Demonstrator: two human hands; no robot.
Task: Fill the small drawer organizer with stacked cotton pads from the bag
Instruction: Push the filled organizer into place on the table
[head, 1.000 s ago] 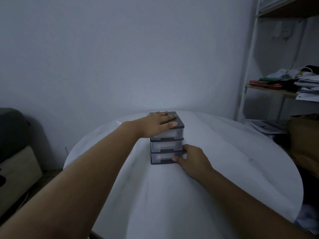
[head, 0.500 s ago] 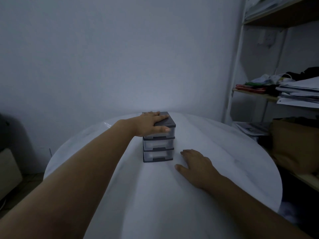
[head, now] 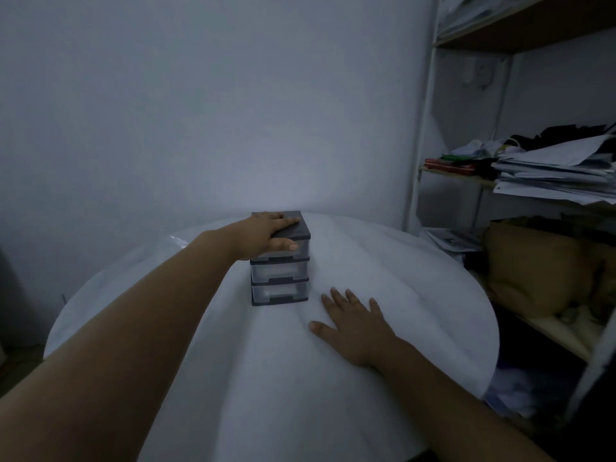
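A small drawer organizer (head: pixel 280 281) with a dark grey frame and three clear drawers, all pushed in, stands near the far middle of the round white table (head: pixel 416 278). My left hand (head: pixel 266 233) lies across its top, fingers over the lid and thumb down the front of the top drawer, gripping it. Flat on the table lies my right hand (head: pixel 353 323), fingers spread, just right of and in front of the organizer, touching nothing else. No bag and no cotton pads are in view.
A shelf unit (head: pixel 430 128) stands at the right with stacked papers (head: pixel 553 175) and dark clutter. Below it sits a brown bag or cushion (head: pixel 540 268). A grey wall lies behind the table. The room is dim.
My right hand has left the bottom drawer front and come back to lie flat on the table. The view has swung to the right. My left hand stays on the organizer's top.
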